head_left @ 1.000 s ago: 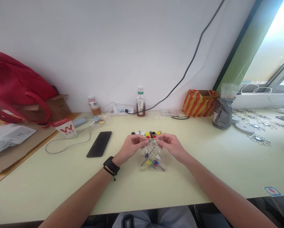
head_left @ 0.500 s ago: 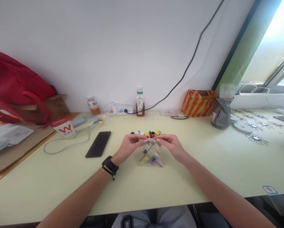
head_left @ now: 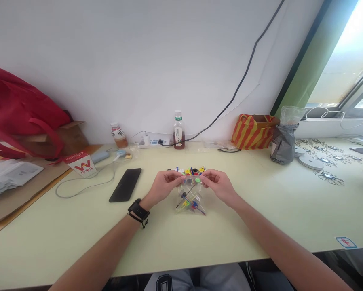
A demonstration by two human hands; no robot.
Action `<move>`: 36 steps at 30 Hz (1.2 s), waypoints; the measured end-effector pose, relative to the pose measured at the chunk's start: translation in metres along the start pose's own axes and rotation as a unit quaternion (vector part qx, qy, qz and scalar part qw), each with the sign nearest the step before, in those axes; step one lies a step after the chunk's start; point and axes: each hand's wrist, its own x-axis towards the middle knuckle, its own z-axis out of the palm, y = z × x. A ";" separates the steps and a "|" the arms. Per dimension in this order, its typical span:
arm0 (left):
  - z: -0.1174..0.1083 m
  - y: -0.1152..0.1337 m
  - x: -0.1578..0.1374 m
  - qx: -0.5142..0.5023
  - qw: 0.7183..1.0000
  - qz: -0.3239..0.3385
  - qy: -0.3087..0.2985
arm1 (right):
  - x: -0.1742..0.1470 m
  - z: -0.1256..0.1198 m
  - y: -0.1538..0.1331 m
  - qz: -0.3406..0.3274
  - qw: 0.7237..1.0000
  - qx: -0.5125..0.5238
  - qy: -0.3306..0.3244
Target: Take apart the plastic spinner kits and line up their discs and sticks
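A clear plastic bag (head_left: pixel 191 208) lies between my hands, with several small coloured pieces and thin sticks inside it. My left hand (head_left: pixel 167 184) pinches the bag's top edge at its left corner. At the right corner, my right hand (head_left: pixel 217 184) pinches the same edge between thumb and finger. A green round piece (head_left: pixel 197 180) shows near the top edge, by the right fingertips. Just behind the bag stands a row of small colourful pieces (head_left: pixel 195 171), partly hidden by my fingers. A black watch (head_left: pixel 138 210) is on my left wrist.
On the table (head_left: pixel 157 250), a black phone (head_left: pixel 125 185) lies to the left, near a red and white box (head_left: pixel 82 165). A drink bottle (head_left: pixel 178 131) and a power strip (head_left: pixel 157 140) stand by the wall. A striped bag (head_left: pixel 254 131) and a grey bag (head_left: pixel 282 145) sit at the right.
The bag's top edge has been spread flatter, and the green piece beneath it shows more clearly. My hands have shifted only slightly, still pinching both corners.
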 end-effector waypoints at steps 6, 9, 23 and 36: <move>-0.003 -0.005 0.000 -0.047 0.998 -0.032 0.018 | 0.002 -0.006 0.005 0.005 0.999 0.043 0.012; -0.004 -0.008 -0.001 -0.070 0.996 -0.041 0.027 | 0.003 -0.009 0.006 0.003 0.999 0.051 0.006; 0.004 -0.009 -0.003 -0.050 0.998 -0.035 -0.001 | -0.001 -0.001 -0.001 0.056 0.997 0.024 -0.044; 0.003 -0.007 -0.004 -0.069 0.997 -0.046 0.003 | -0.001 -0.005 0.004 -0.031 0.999 0.005 -0.032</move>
